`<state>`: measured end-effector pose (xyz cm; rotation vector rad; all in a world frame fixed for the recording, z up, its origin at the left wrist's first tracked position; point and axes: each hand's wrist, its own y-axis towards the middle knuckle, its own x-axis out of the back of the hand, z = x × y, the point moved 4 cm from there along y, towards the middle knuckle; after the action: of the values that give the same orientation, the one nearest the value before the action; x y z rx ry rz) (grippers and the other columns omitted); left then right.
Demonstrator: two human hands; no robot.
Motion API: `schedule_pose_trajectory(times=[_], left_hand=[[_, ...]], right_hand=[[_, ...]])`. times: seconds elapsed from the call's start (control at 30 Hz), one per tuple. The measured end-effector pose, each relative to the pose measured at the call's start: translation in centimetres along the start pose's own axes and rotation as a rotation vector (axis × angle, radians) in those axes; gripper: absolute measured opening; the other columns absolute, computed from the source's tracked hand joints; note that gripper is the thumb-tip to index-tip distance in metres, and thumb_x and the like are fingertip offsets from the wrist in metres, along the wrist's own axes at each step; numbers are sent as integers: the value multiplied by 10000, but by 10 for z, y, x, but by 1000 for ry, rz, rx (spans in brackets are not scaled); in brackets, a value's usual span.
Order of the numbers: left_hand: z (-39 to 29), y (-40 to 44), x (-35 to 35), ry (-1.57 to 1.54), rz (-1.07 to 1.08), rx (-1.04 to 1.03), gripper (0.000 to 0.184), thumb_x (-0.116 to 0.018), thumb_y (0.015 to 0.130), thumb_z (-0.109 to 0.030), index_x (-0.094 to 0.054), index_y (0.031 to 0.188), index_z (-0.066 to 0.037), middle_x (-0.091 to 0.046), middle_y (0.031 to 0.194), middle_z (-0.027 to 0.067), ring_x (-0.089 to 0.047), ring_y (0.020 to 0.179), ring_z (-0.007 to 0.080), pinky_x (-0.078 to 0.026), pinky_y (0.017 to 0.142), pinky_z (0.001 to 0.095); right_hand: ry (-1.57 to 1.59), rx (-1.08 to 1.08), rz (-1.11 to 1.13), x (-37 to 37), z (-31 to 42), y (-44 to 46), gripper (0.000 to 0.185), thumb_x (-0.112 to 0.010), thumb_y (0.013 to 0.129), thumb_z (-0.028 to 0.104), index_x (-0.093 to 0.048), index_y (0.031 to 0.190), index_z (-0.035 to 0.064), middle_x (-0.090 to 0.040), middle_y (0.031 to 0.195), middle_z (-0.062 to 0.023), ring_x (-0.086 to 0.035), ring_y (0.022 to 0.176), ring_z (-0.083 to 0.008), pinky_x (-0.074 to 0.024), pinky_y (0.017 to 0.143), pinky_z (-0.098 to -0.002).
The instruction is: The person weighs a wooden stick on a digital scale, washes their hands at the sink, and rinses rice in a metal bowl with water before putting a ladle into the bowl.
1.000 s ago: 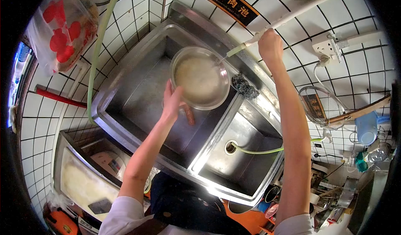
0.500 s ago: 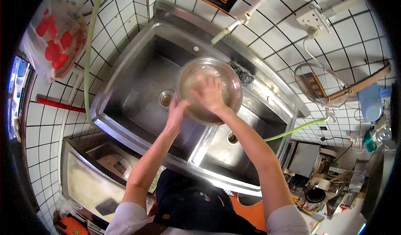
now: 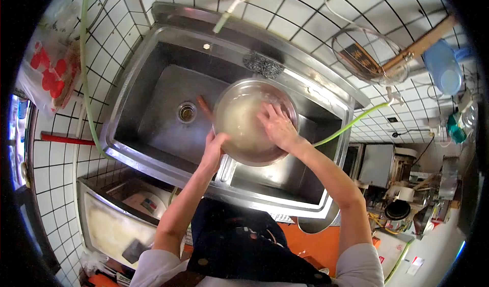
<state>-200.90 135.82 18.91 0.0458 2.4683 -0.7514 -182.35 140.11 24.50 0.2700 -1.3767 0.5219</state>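
A round metal bowl (image 3: pixel 248 85) sits over the divider of a double-basin steel sink (image 3: pixel 153 90). Cloudy, whitish water (image 3: pixel 238 118) fills much of it. My left hand (image 3: pixel 215 147) grips the bowl's near left rim, thumb on the inside. At the right side of the bowl, my right hand (image 3: pixel 279 126) reaches in with its fingers apart, the tips at the water. I cannot make out anything held in it. A reddish-brown handle (image 3: pixel 204 106) sticks out beside the bowl's left edge, its other end hidden.
A drain (image 3: pixel 186 112) lies in the left basin. A dark scouring pad (image 3: pixel 263 65) rests on the back ledge below a tap (image 3: pixel 232 9). A green hose (image 3: pixel 356 120) crosses the right basin's edge. A wire strainer (image 3: pixel 367 55) hangs on the tiled wall.
The camera view has shifted. My right hand has gone from the bowl's middle to its right side. The brown handle has come into sight. My left hand stays at the rim.
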Motion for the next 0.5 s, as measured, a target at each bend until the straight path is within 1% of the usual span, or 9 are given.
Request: schedule_pose_trajectory(times=[0.03,0.13,0.23,0.27,0.33,0.37,0.4,0.43,0.5], left_hand=[[4,-2,-6,-7,-1,16,421,-546,770,-148,-488,1172,-39,-557,1005,60,-552,888,149,-456,709,274],[17,-11,-24,7,-3,18,418,-540,777,-143,-486,1178,-41,-552,1051,69,-554,943,162,-465,748,298],[41,-18,-33,45,1,26,427,-536,780,-148,-476,1188,-36,-546,1055,66,-531,977,169,-444,794,300],[52,-22,-35,24,-23,42,431,-540,778,-153,-476,1188,-34,-545,1050,65,-527,979,169,-437,801,293],[69,-28,-34,54,-41,101,441,-550,769,-161,-472,1182,-30,-542,1033,62,-513,984,169,-417,818,280],[73,-32,-39,31,-30,78,427,-550,768,-161,-479,1170,-35,-543,1027,58,-516,975,166,-419,809,282],[77,-36,-44,8,-17,57,413,-551,767,-161,-485,1157,-39,-545,1020,54,-518,966,163,-422,801,283],[81,-39,-49,-16,-2,39,400,-551,767,-160,-492,1144,-43,-546,1014,49,-521,958,159,-424,792,284],[98,-35,-46,50,-7,67,372,-551,765,-144,-499,1121,-49,-547,1005,43,-524,936,157,-427,785,295]], right_hand=[[1,-79,-12,-7,-5,-12,343,-549,777,69,-529,1120,54,-387,1260,-194,-404,1193,-369,-439,900,-514],[-189,-200,164,-7,17,-48,373,-543,790,74,-498,1155,8,-391,1218,-220,-450,1148,-379,-507,845,-457],[68,-88,65,-3,38,-65,371,-537,769,75,-496,1133,12,-401,1204,-228,-461,1120,-391,-518,856,-445],[157,16,19,-3,37,-69,401,-548,775,97,-490,1167,35,-388,1229,-217,-461,1127,-367,-510,838,-478],[-39,139,-108,4,26,-77,427,-561,771,102,-488,1189,54,-379,1246,-208,-458,1135,-356,-499,835,-477],[-137,196,-170,8,21,-82,440,-567,769,104,-487,1200,64,-374,1255,-204,-457,1139,-351,-494,834,-477],[-166,134,-194,9,12,-90,458,-577,769,113,-488,1217,90,-375,1263,-216,-452,1140,-360,-475,853,-458],[-200,11,-137,4,5,-99,459,-584,773,133,-491,1220,94,-391,1249,-216,-456,1133,-355,-478,845,-450],[-263,-239,-15,-10,-8,-123,462,-599,781,173,-497,1226,104,-423,1223,-216,-463,1119,-344,-484,828,-433]])
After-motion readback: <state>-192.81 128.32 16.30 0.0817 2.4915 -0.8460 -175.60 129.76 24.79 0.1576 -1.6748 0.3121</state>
